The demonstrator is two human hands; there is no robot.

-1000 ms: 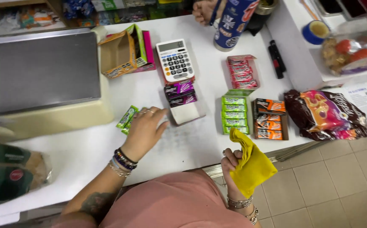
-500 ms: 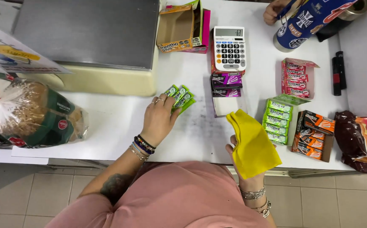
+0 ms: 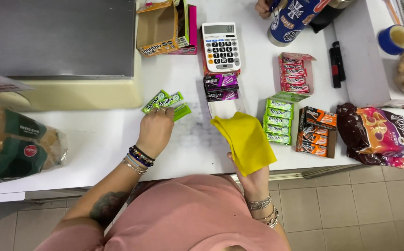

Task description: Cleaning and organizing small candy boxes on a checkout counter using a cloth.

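Green gum packs (image 3: pixel 165 103) sit gripped in the left hand (image 3: pixel 155 131) mid-counter; right hand (image 3: pixel 253 179) pinches a yellow cloth (image 3: pixel 245 139) at the counter edge (image 3: pixel 304 168).

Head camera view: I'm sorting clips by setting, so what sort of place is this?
Probably a small shop's counter: open display boxes of green gum packs, a white desk calculator and a grey weighing scale.
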